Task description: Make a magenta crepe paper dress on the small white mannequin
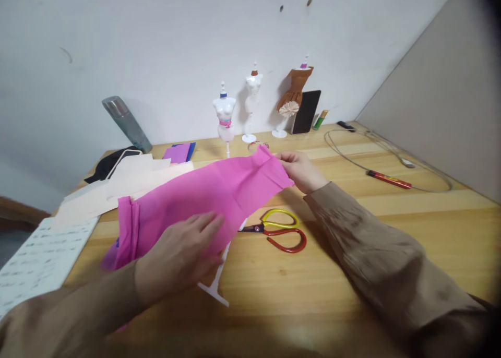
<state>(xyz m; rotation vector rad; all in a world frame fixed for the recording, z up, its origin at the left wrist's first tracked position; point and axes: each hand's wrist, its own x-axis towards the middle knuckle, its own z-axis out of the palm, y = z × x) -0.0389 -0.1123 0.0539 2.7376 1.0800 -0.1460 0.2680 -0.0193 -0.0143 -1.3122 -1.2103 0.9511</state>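
A bright pink sheet (188,186) of thin, creased material, paper or cloth I cannot tell, slants across the middle in the head view. My right hand (301,171) pinches its upper right corner and lifts it off the table. Over the lower part of the sheet lies my left hand (180,256), its fingers stretched out and somewhat blurred. At the sheet's left end the material is folded over. Scissors (279,231) with one yellow and one red handle lie just right of the sheet, which covers their blade tips. White narrow strips (214,287) show under its lower edge.
Small dress forms stand along the wall: a white one (225,110), another (252,92), and one in a brown dress (295,86). A phone (306,112) leans behind. Pale sheets (133,175), a spray can (127,123), a white keyboard-like board (43,253) and a red-handled wire tool (389,179) surround the workspace.
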